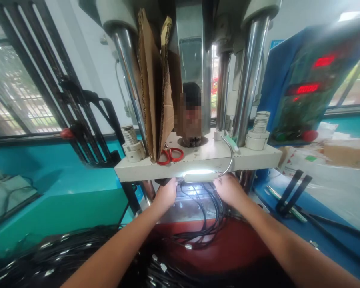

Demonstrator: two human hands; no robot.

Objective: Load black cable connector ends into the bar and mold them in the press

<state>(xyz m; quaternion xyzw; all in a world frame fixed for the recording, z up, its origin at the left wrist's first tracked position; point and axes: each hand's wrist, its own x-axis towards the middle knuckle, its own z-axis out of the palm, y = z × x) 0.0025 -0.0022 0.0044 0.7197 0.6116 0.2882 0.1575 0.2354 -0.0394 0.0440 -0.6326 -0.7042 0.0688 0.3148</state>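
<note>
My left hand [167, 193] reaches under the front edge of the machine's cream-coloured plate [151, 171]. Its fingers are curled closed near a dark part, and what they grip is hidden. My right hand [229, 190] is closed too, at the right end of a lit white lamp bar [201, 177]; its grip cannot be made out. Between both hands lies a metal mould [193, 190] in the lamp's light. Several black cables [202, 214] run from it toward me and hang over a red surface [237, 244].
Red-handled scissors [170, 156] and upright cardboard [150, 88] stand on the plate. A heap of black cables [57, 252] with shiny connectors lies at lower left. The blue control box [306, 84] with red digits is at right, above a blue bench [327, 240].
</note>
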